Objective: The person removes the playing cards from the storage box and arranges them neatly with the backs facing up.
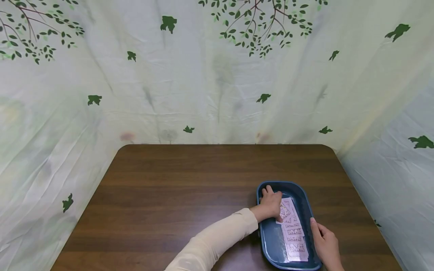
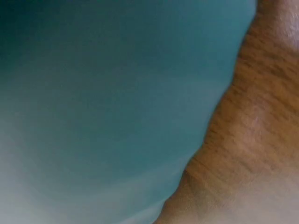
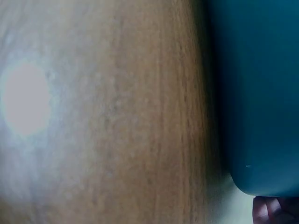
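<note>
A dark blue tray [image 1: 271,241] lies on the right part of the table, with overlapping pinkish-white printed cards [image 1: 295,241] in a column inside it. Over the tray's far left part is my left hand [image 1: 270,205], its fingers spread and its thumb at the edge of the upper cards. My right hand [image 1: 327,242] grips the tray's right side, thumb at the rim. In the right wrist view, fingertips [image 3: 273,210] show at the underside of the blurred tray [image 3: 266,93]. The left wrist view has only the tray's blue-green surface [image 2: 117,102] close up, without the hand.
The brown wooden table [image 1: 176,188] has rounded far corners. A pale cloth [image 1: 203,75] printed with leaves and branches hangs behind it and along both sides. My left sleeve [image 1: 220,237] crosses the table's near part.
</note>
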`<state>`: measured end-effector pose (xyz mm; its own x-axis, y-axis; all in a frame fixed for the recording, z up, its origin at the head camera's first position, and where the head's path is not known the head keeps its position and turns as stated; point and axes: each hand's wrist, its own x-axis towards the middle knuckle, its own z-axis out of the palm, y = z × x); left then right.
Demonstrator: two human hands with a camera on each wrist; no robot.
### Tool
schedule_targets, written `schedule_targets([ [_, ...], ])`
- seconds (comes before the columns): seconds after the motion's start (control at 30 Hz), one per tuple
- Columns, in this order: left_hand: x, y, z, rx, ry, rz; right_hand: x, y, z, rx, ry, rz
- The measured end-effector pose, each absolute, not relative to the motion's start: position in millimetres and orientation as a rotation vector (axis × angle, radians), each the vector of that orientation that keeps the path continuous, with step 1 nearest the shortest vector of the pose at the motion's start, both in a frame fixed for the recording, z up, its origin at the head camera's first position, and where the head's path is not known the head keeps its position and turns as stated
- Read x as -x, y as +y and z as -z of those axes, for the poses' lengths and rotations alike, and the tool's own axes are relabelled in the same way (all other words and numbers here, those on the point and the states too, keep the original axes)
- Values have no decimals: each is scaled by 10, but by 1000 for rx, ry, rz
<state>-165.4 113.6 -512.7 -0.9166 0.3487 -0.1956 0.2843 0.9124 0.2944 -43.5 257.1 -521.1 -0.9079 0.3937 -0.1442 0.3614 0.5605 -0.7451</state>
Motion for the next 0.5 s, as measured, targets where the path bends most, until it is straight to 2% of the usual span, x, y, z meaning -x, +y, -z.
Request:
schedule_targets([
  [0.5,1618,1069,5022,-499,2696,-473,433,2579,5200,663,-2769,-1273],
])
